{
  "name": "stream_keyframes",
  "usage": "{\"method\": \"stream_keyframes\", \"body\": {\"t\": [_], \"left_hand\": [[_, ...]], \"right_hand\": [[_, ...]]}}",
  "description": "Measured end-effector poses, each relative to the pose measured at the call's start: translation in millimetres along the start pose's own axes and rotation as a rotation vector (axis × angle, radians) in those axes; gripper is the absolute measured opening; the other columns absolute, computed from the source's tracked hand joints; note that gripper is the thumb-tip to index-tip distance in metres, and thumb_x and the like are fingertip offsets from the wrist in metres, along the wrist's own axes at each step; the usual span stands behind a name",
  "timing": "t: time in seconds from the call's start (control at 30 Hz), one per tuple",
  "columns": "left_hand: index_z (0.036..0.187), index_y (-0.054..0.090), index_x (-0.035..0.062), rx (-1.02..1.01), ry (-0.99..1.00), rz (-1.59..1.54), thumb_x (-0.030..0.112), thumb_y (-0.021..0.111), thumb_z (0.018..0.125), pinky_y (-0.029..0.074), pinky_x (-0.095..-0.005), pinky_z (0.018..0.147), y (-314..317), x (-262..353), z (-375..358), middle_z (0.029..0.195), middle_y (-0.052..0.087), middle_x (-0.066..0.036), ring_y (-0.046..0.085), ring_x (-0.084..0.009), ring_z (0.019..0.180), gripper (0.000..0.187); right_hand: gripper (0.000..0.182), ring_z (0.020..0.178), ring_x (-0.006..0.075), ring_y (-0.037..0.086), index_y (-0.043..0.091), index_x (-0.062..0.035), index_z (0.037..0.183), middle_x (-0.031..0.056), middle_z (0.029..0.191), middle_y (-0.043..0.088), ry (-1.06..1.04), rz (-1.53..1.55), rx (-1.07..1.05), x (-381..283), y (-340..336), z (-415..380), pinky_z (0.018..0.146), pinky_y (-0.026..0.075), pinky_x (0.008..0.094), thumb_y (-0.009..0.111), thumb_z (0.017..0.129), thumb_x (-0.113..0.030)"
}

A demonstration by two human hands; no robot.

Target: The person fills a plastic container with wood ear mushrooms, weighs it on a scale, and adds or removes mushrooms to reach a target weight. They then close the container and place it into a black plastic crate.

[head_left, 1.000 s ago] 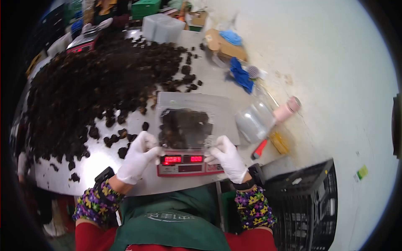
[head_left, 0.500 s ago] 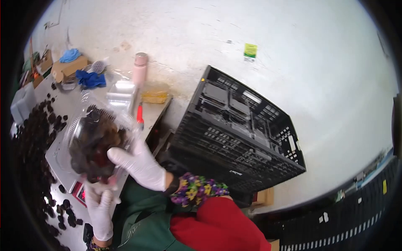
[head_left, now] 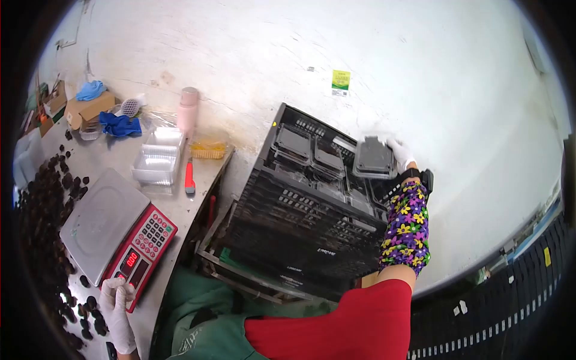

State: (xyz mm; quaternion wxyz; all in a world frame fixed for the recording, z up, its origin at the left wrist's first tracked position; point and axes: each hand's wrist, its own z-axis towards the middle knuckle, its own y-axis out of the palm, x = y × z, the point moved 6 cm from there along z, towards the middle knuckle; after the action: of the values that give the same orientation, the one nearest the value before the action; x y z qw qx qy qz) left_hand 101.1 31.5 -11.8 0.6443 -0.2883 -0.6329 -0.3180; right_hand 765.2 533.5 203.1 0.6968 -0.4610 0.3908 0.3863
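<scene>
1. Clear plastic clamshell box (head_left: 373,161) of dark produce, lid shut, held by the right hand (head_left: 401,153) at the far corner of the black crate (head_left: 312,216); gloved fingers closed on its right edge.
2. Box sits level with the crate's top rim, beside other closed boxes (head_left: 312,153) already lying inside.
3. Left hand (head_left: 115,306), white glove, rests on the table edge just beside the scale (head_left: 114,225); fingers loosely curled, holding nothing.
4. Scale platform bare; red digits lit.
5. Dark produce pile (head_left: 42,204) left of the scale. Stack of empty trays (head_left: 157,161) and a red-handled knife (head_left: 189,177) beyond it.
</scene>
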Motion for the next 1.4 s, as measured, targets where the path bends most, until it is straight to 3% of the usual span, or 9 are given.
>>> {"method": "stream_keyframes", "body": {"t": [0.13,0.17,0.27,0.4,0.57,0.7,0.9,1.0,1.4], "left_hand": [[0.102,0.060,0.0041,0.084,0.015,-0.002,0.011,0.056,0.102,0.044,-0.0225,0.067,-15,-4,-6,0.085,0.062,-0.002,0.056,-0.0090,0.073,0.008],[0.098,0.060,0.0025,0.124,-0.026,0.029,0.007,0.055,0.101,0.044,-0.0228,0.067,-18,-3,-9,0.083,0.061,-0.001,0.056,-0.0092,0.073,0.008],[0.095,0.062,0.0005,0.158,0.088,0.050,0.006,0.056,0.099,0.048,-0.0256,0.071,-33,-12,-16,0.085,0.063,-0.003,0.058,-0.0104,0.077,0.009],[0.108,0.064,-0.0007,0.277,0.001,-0.057,0.005,0.054,0.102,0.051,-0.0262,0.081,-58,-37,-37,0.093,0.069,-0.006,0.063,-0.0114,0.089,0.013],[0.110,0.065,-0.0006,0.437,-0.021,0.025,0.007,0.056,0.100,0.051,-0.0239,0.076,-80,-61,-66,0.091,0.068,-0.003,0.062,-0.0080,0.083,0.015],[0.110,0.066,0.0008,0.574,-0.091,-0.049,0.006,0.058,0.099,0.052,-0.0245,0.075,-98,-81,-100,0.092,0.071,-0.005,0.062,-0.0081,0.080,0.015],[0.110,0.064,-0.0018,0.824,-0.196,0.010,0.004,0.055,0.100,0.052,-0.0255,0.084,-124,-106,-163,0.096,0.068,-0.004,0.062,-0.0095,0.089,0.014],[0.109,0.063,-0.0028,0.908,-0.201,-0.029,0.004,0.056,0.100,0.051,-0.0260,0.082,-130,-105,-173,0.095,0.068,-0.005,0.060,-0.0101,0.086,0.013],[0.111,0.068,-0.0006,1.007,-0.119,0.290,0.007,0.059,0.098,0.051,-0.0263,0.080,-172,-76,-142,0.096,0.070,-0.005,0.062,-0.0098,0.087,0.018]], "right_hand": [[0.077,0.123,0.0360,0.060,0.056,0.0012,0.140,0.0243,0.134,0.063,-0.172,-0.448,-0.063,105,-4,54,0.106,0.045,0.0413,0.059,0.092,-0.059],[0.062,0.121,0.0283,0.059,0.060,0.0056,0.132,0.0195,0.132,0.064,0.004,-0.789,-0.004,111,-2,52,0.102,0.047,0.0399,0.062,0.097,-0.045],[0.051,0.136,0.0339,0.049,0.052,0.0005,0.143,0.0231,0.146,0.052,-0.165,-1.315,-0.009,10,48,-15,0.115,0.035,0.0423,0.044,0.105,-0.032],[0.046,0.138,0.0345,0.047,0.052,0.0016,0.142,0.0234,0.146,0.053,-0.721,-0.924,0.350,-162,109,-135,0.117,0.034,0.0425,0.042,0.105,-0.023],[0.041,0.138,0.0401,0.045,0.055,0.0059,0.137,0.0206,0.142,0.056,-1.437,-0.353,0.022,-218,282,-364,0.118,0.030,0.0481,0.047,0.102,-0.013],[0.046,0.140,0.0454,0.039,0.048,0.0053,0.143,0.0255,0.147,0.048,-1.311,-0.320,-0.526,-206,444,-374,0.120,0.028,0.0473,0.050,0.099,-0.007],[0.055,0.139,0.0445,0.041,0.042,0.0051,0.147,0.0302,0.146,0.047,-1.103,-0.686,-0.684,-64,654,-223,0.116,0.033,0.0461,0.052,0.099,-0.019],[0.052,0.130,0.0431,0.051,0.050,0.0068,0.140,0.0318,0.135,0.056,-0.808,-0.757,-0.993,-26,682,-216,0.111,0.039,0.0447,0.053,0.099,-0.025],[0.024,0.080,0.0341,0.069,0.070,0.0009,0.096,0.0198,0.084,0.072,-0.804,-0.706,-0.902,-34,670,-210,0.077,0.052,0.0421,0.073,0.086,-0.021]]}}
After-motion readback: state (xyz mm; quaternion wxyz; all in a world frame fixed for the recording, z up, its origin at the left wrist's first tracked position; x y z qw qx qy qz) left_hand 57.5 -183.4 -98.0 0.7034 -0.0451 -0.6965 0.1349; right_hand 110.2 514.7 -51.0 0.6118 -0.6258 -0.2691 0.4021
